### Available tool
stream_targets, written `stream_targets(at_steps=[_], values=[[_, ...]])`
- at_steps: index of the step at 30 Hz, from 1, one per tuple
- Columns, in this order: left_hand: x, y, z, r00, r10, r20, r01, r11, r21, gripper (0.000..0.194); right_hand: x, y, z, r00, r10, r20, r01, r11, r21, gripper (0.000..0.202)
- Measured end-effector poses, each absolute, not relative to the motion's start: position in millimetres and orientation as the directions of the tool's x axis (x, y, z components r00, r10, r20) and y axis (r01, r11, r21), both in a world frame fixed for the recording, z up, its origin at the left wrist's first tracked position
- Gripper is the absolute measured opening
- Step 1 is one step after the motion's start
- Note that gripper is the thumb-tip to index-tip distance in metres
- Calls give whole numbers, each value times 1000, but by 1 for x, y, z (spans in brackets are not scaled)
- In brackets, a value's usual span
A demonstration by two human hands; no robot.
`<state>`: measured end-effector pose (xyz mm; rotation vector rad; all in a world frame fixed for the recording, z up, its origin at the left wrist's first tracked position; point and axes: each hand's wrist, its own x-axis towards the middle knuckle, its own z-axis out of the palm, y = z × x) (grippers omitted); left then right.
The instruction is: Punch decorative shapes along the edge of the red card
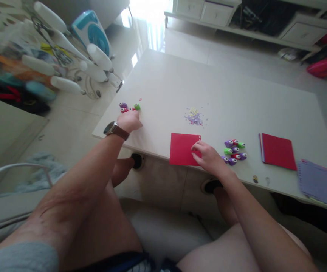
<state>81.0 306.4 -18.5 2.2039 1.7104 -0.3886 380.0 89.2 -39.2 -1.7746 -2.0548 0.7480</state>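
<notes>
On the left part of the white table, my left hand (130, 120), wearing a watch (116, 129) at the wrist, reaches over a small group of purple, red and green punches (123, 105). Its fingertips are at the red ones, and the grip is hidden. My right hand (204, 153) rests its curved, parted fingers on the right side of a red paper square (182, 149) at the table's front edge. Tiny punched holes show in that paper's upper right corner. Several more punches (235, 151) stand to the right of my right hand.
Purple and yellow paper bits (195, 116) lie in a pile behind the red square. A stack of red paper (278, 151) and purple sheets (319, 183) sit at the right of the table (163, 83). A white rack (67, 85) stands on the floor at left.
</notes>
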Motion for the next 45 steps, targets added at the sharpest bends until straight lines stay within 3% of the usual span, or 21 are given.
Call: stream_targets(at_steps=[3,5,8,12,16,23,28,31,39,45], values=[[83,302,-12,151,895,-421,988,-152,31,37,379,89,-38,-171,980,-103,820,83,-567,11],[92,294,-12,191,900,-391,981,-190,42,37,377,88,-36,-170,978,-121,833,76,-549,11],[113,279,-17,377,862,-338,926,-360,114,35,374,88,-34,-172,972,-161,853,66,-517,11],[143,255,-28,711,641,-288,702,-634,324,36,370,88,-32,-184,961,-204,876,66,-479,12],[163,238,-42,833,511,-212,551,-734,398,41,368,87,-30,-186,958,-218,895,73,-440,12],[166,235,-62,851,501,-156,518,-751,409,57,381,89,-26,-125,973,-192,923,43,-382,11],[164,239,-63,844,506,-180,531,-735,422,58,433,87,-27,179,982,-57,977,-185,-106,18],[164,240,-60,844,502,-187,530,-733,426,58,459,81,-34,307,950,-60,951,-308,-20,20],[157,249,-50,823,514,-243,568,-719,402,58,461,77,-30,322,930,-179,944,-330,-15,25],[159,245,-41,748,601,-283,664,-679,314,55,455,85,-28,206,960,-191,963,-234,-137,28]])
